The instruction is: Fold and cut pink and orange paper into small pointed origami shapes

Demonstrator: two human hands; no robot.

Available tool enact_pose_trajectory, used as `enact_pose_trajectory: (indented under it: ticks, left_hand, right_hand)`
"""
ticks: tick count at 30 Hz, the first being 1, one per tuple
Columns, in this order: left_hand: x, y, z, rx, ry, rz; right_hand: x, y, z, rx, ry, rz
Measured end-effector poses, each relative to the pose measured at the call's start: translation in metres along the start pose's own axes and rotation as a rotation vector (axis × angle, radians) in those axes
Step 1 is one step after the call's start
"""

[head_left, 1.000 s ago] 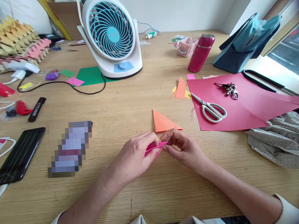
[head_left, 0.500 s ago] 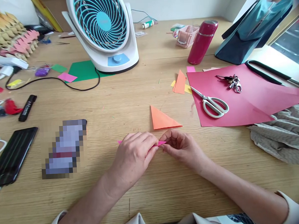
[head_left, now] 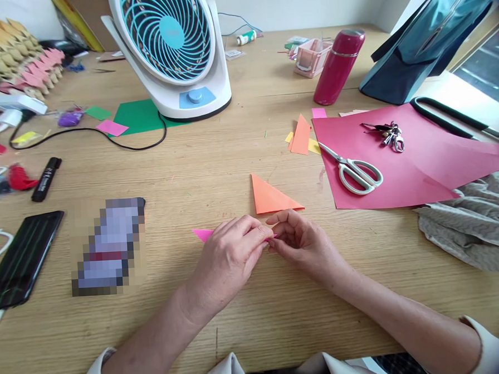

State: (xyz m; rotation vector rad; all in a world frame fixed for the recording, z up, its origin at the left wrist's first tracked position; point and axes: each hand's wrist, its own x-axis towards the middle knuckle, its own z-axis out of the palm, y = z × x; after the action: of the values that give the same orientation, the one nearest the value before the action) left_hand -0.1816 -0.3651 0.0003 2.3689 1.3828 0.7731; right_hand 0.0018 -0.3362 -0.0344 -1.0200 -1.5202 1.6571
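Between my fingers is a small folded piece of pink paper (head_left: 202, 234), mostly hidden under my left hand; one pointed end shows at the left and a sliver at the right. My left hand (head_left: 233, 246) is closed on it from above. The thumb and fingertips of my right hand (head_left: 305, 241) pinch the paper's right tip, close against my left fingertips. Just beyond my hands an orange paper triangle (head_left: 271, 198) lies flat on the wooden table (head_left: 215, 172).
Scissors (head_left: 360, 175) and keys (head_left: 391, 135) lie on a large red sheet (head_left: 424, 172) at the right. Behind stand a fan (head_left: 176, 57), a red bottle (head_left: 339, 65) and a blue bag (head_left: 410, 56). Two phones, one pixelated (head_left: 110, 244), the other black (head_left: 23, 260), rest at the left.
More of the pink paper's left point shows beside my left hand, and less of its right tip. Both hands have shifted slightly and still grip the paper.
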Motion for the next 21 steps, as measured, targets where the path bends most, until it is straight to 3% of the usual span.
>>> enact_pose_trajectory:
  ticks: [13,21]
  left_hand:
    - [-0.0001,-0.0001,-0.0002,-0.039,-0.015,-0.031]
    - [0.0014,0.0003,-0.0003,0.079,0.045,0.015]
  right_hand:
    - [-0.0012,-0.0048,-0.0002,-0.051,0.014,0.020]
    - [-0.0017,-0.0079,0.0010,-0.145,0.033,0.004]
